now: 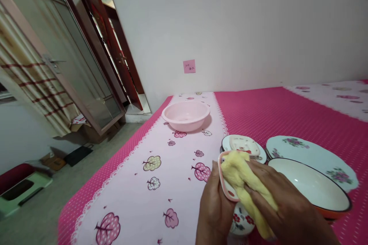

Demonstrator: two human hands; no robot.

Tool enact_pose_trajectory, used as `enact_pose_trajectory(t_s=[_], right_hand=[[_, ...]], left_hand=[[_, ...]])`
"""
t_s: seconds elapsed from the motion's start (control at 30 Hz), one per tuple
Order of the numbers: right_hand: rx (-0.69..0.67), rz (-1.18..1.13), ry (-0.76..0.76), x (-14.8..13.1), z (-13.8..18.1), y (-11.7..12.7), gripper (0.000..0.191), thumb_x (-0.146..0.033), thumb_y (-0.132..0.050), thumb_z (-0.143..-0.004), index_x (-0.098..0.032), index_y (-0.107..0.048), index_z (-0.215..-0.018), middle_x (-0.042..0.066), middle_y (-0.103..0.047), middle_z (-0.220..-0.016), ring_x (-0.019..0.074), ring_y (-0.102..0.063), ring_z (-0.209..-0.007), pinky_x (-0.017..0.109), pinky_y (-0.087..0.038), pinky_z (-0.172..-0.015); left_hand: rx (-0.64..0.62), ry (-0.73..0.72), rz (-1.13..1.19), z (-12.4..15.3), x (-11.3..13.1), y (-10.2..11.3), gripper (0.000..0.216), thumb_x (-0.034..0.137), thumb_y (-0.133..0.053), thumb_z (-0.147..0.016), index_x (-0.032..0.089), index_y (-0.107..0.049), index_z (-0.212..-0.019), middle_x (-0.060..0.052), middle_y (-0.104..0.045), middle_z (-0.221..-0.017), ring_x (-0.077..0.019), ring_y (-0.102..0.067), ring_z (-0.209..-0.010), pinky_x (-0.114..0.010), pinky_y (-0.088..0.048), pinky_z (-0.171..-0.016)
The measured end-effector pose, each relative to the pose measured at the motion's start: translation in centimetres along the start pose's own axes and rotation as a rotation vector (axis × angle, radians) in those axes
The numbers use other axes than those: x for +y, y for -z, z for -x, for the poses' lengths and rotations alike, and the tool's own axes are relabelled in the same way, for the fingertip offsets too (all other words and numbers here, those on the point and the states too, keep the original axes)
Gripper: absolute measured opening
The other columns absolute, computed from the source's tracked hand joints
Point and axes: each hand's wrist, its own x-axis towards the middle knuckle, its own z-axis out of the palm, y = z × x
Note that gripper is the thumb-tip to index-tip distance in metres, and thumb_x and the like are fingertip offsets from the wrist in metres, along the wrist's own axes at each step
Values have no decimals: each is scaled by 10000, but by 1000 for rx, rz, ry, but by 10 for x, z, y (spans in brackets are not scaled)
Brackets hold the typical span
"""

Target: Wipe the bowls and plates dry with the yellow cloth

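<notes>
My left hand [214,203] grips a small pink-rimmed dish [229,192] and holds it tilted above the table. A yellow cloth [238,172] is bunched in my right hand [281,199], pressed against the dish's inner face and covering much of it. Just beyond my hands, a small rectangular dish [244,145] rests on stacked round plates [225,143]. Below the held dish, a white piece with red flowers [241,220] is partly hidden by my hands. To the right stands a deep white bowl [310,183] with a dark rim, beside a large oval floral plate [304,147].
A pink plastic basin [186,122] stands farther back on the patterned pink tablecloth [178,168]. The white wall behind carries a pink note [189,66]. At the left are a glass-panelled door [66,46] and a green stool [25,191] on the floor.
</notes>
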Motion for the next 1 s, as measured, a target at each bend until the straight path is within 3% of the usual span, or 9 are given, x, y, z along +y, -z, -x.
enact_pose_trajectory(t_s=[0.1,0.23,0.43,0.67,0.83,1.0], right_hand=[[-2,4,-8,-6,-2,3,480,-281,-458,-1022,-235,-485,-1499,79,-613,-1462,281,-576,-1332,444,-500,-1063],[3,48,136,-14,-8,6,501,-203,-431,-1020,-248,-478,-1517,76,-551,-1534,278,-546,-1355,435,-503,-1012],[-41,210,143,-22,-9,4,411,-95,-471,-995,-230,-639,-1345,110,-616,-1476,296,-642,-1049,464,-520,-841],[-77,233,47,-20,-4,4,453,-61,-439,-983,-144,-573,-1408,152,-597,-1493,303,-627,-1028,503,-546,-863],[-88,220,21,-13,-5,5,415,-68,-407,-937,-80,-648,-1274,212,-691,-1325,326,-668,-1073,518,-590,-874],[-90,-14,-46,-19,-19,19,388,-158,-389,-944,-133,-677,-1203,177,-747,-1193,289,-708,-1109,450,-619,-895]], left_hand=[[-8,26,46,0,-3,4,531,514,-457,-1031,108,-766,-1178,-155,-758,-1222,-307,-598,-1316,-410,-447,-1141],[-3,60,53,1,0,7,546,542,-448,-1030,116,-750,-1189,-152,-762,-1194,-302,-643,-1245,-410,-487,-1087],[38,42,-77,4,9,9,466,525,-514,-1013,156,-692,-1234,-126,-763,-1167,-275,-704,-1103,-429,-514,-1036],[119,-38,-274,5,-2,5,540,557,-657,-923,185,-692,-1313,-130,-712,-1325,-302,-618,-1281,-411,-437,-1132],[72,-139,-504,10,-3,-2,487,461,-595,-990,194,-640,-1396,-109,-688,-1378,-308,-541,-1368,-418,-368,-1184],[50,-199,-638,11,-1,-1,620,446,-648,-948,186,-528,-1498,-121,-548,-1553,-327,-455,-1452,-433,-332,-1211]])
